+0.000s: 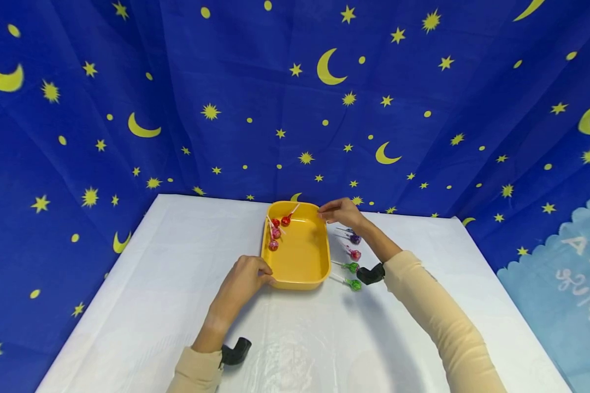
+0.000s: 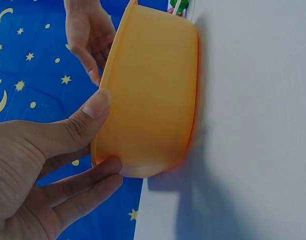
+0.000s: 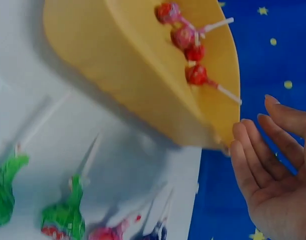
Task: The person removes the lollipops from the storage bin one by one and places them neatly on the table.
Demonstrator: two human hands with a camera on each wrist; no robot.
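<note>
A yellow rectangular tray [image 1: 302,256] stands on the white table, with several red and pink lollipops [image 1: 275,232] gathered at its left side. My left hand [image 1: 246,275] pinches the tray's near left corner; in the left wrist view its thumb [image 2: 97,105] lies at the rim and other fingers touch the corner's wall. At the far right corner is my right hand [image 1: 344,213]. Its fingers are extended and loosely spread in the right wrist view, fingertips [image 3: 237,147] right at the rim, with nothing gripped.
On the table right of the tray lie two green lollipops [image 1: 355,285], a pink lollipop [image 1: 355,255] and dark purple lollipops [image 1: 355,239], sticks pointing left. A blue curtain [image 1: 275,98] with yellow moons and stars hangs behind the table's far edge.
</note>
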